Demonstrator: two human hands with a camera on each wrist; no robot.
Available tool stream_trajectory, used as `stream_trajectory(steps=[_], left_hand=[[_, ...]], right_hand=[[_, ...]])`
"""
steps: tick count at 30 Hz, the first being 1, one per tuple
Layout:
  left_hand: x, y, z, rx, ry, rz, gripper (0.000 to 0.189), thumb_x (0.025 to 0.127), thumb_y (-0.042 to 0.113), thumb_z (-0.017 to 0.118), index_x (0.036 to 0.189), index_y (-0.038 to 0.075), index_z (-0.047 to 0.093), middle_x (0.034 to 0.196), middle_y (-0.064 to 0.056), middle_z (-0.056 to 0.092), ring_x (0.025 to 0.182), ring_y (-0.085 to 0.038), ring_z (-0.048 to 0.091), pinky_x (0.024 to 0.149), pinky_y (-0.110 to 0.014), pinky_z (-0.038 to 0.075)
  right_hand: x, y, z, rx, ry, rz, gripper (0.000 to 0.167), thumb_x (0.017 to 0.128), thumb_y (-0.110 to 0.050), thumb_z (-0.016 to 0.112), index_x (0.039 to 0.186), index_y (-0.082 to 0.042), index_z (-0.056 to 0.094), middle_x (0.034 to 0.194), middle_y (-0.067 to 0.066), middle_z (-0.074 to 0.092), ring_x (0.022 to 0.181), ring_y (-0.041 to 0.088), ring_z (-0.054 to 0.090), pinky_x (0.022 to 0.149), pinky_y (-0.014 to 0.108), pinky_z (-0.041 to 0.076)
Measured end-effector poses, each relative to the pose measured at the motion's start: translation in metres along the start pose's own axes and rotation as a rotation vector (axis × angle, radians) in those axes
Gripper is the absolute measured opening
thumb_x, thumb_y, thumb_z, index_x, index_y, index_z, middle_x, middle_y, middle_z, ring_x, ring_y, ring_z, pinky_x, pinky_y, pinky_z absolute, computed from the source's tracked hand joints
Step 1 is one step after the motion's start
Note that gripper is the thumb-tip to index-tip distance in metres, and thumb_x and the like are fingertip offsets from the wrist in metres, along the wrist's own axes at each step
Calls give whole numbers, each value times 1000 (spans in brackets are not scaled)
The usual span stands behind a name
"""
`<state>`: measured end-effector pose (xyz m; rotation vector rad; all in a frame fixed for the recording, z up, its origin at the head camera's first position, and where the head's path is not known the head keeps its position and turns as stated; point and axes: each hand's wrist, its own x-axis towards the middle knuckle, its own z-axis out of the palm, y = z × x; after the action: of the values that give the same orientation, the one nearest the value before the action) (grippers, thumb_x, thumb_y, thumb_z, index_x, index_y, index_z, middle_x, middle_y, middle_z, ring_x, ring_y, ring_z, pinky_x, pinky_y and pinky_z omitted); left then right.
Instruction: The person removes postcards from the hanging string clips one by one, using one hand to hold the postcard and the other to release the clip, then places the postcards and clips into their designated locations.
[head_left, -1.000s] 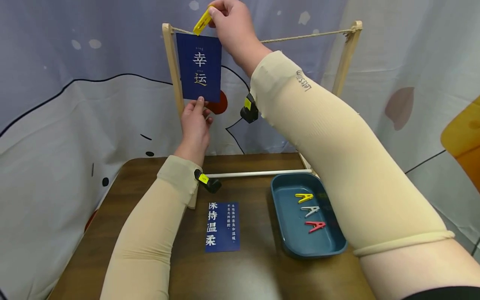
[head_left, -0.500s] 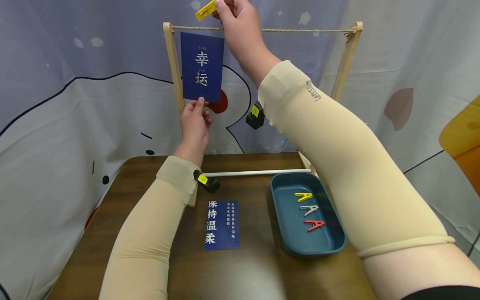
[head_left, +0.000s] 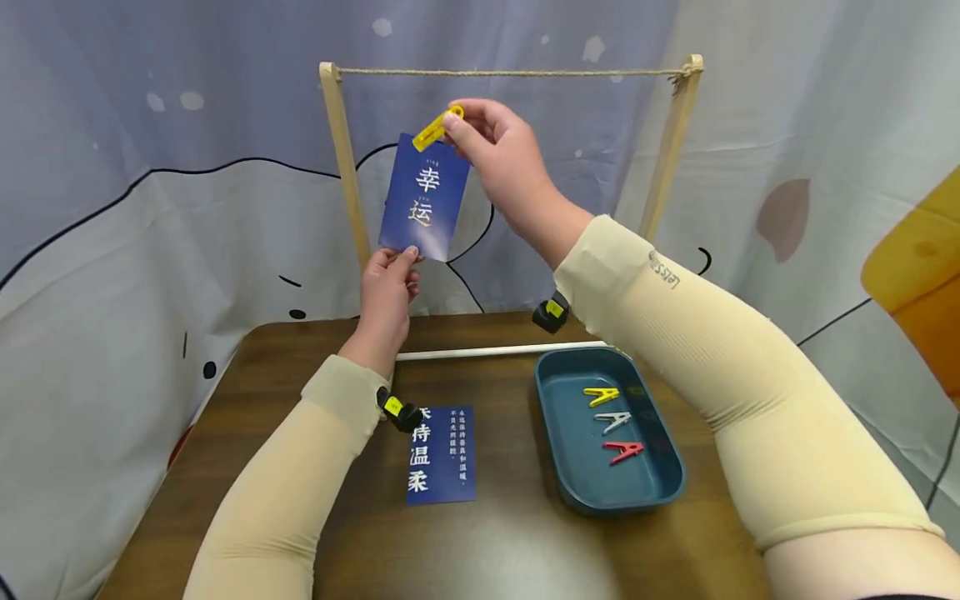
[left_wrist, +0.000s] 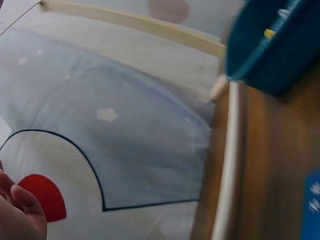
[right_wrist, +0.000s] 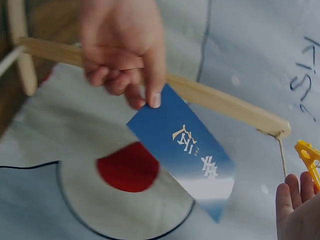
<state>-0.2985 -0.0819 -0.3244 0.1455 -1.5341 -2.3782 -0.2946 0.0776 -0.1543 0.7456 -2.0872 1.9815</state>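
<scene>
My left hand (head_left: 386, 292) pinches the lower edge of a blue card (head_left: 442, 221) printed with white and gold characters, thumb in front. The card tilts below the rope (head_left: 517, 72) of a wooden frame. A yellow clothespin (head_left: 435, 132) is between the thumb and fingers of my right hand (head_left: 506, 150), overlapping the card's top edge in the head view. From the right wrist, a gap shows between the clothespin (right_wrist: 309, 157) and the card (right_wrist: 180, 145). Only part of my left hand (left_wrist: 20, 210) enters the left wrist view.
A second blue card (head_left: 442, 467) lies on the brown table (head_left: 525, 550). To its right, a dark teal tray (head_left: 570, 487) holds yellow, white and red clothespins. The frame's wooden posts (head_left: 667, 150) stand at both sides, with a white bar (head_left: 502, 351) low between them.
The card has come down from the rope and tilted, still in my left hand. My right hand rose with the clothespin, then lowered. The rope, earlier sagging at left, now runs straight.
</scene>
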Motion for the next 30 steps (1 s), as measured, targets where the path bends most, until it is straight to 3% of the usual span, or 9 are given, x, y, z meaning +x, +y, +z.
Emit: stream_trajectory(steps=[6,11,17,24,30], left_hand=[[-21,-17,-26,203,-10,7,11,100,20,61,107,11,60,93,-6,69,61,-12,56,53,-21,43],[-44,-27,-46,247,-16,-110,20,105,26,51,108,8,59,93,-5,72,59,-11,60,51,-20,43],[-72,-39,-70,307,-14,-223,31,106,25,46,117,-1,59,95,-6,67,59,-8,56,47,-18,40],[-99,-46,-98,456,-51,-248,15,101,16,53,102,1,52,91,-12,69,57,-10,53,46,-19,41],[-119,-45,-123,644,-114,-362,16,101,16,53,102,0,54,99,-16,72,64,-14,59,53,-22,45]], right_hand=[[-40,38,-20,-86,-83,75,32,99,-21,63,125,-2,61,111,12,65,105,21,63,96,28,49],[-81,69,-43,-281,-151,192,33,98,-22,65,124,-3,62,112,9,66,104,18,64,94,32,49],[-130,104,-70,-440,-261,220,30,95,-19,69,120,-4,64,107,9,69,101,20,65,89,35,52],[-180,123,-97,-556,-305,235,32,93,-22,71,120,-5,66,100,3,70,95,18,66,82,35,53],[-214,132,-114,-626,-333,295,32,93,-26,71,120,-9,66,96,-1,69,91,15,63,76,31,53]])
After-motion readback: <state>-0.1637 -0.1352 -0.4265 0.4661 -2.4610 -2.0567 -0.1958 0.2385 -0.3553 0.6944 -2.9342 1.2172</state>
